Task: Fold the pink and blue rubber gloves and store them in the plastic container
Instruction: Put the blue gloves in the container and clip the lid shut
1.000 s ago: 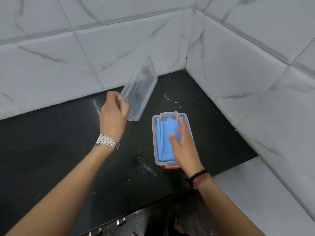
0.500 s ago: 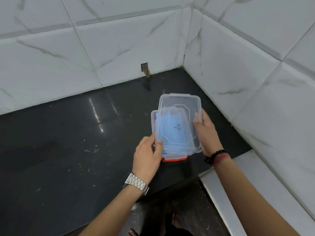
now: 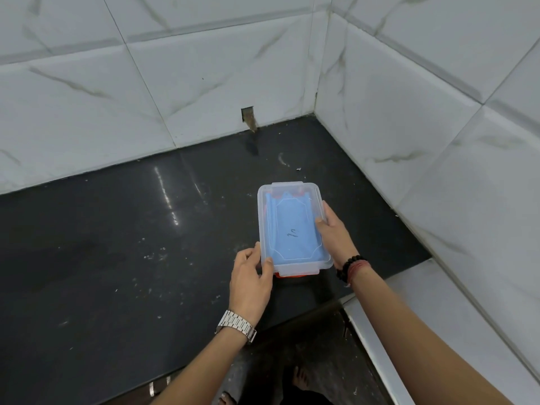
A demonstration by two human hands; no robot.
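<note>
Both hands (image 3: 251, 276) (image 3: 333, 232) grip the lidded container (image 3: 292, 267), blue glove (image 3: 292, 232) folded inside.

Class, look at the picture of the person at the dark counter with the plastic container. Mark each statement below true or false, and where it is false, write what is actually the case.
1. The clear lid lies on top of the plastic container. True.
2. The left hand is at the lid's near left corner. True.
3. The right hand rests flat on the black counter, away from the container. False: it holds the lid's right edge.
4. A blue glove shows through the lid. True.
5. The silver watch is on the right wrist. False: it is on the left wrist; the right wrist wears a beaded bracelet.
</note>
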